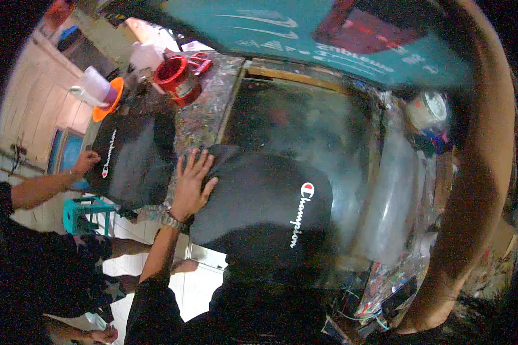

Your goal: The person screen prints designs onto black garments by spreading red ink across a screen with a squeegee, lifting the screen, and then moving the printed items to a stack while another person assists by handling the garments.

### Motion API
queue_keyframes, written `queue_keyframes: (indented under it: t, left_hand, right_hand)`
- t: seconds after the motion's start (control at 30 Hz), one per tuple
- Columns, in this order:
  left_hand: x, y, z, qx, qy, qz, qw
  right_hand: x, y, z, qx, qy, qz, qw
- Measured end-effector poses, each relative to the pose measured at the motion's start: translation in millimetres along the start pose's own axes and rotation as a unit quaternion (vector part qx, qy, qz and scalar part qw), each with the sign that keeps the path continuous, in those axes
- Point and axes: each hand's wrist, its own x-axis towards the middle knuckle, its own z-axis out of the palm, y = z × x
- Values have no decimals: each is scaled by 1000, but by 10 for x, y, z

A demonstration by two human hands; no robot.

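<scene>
My left hand lies flat with fingers spread on a black cloth piece, near its far left edge. A white-lettered print with a small red and white emblem runs down the cloth's right side. The cloth rests partly over a dark, glossy printing board and hangs toward me. My right forearm reaches up along the right side, close to the camera; its hand is outside the picture. Above the board stands a tilted teal printing screen with pale designs.
At left, a co-worker's hand touches another black printed cloth piece. A red paint can, an orange dish holding a cup and a white tub stand around the board. A teal stool is on the floor.
</scene>
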Motion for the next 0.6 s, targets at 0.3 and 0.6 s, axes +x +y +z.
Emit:
queue_keyframes:
  t: [0.3,0.6]
  left_hand:
    - [-152,830,-591,-388,62,-64,917]
    - [-55,-339,-821,-509,249,-205,798]
  right_hand:
    - [43,769,439,23,-13,34,999]
    - [179,589,368,25,-27,82,996]
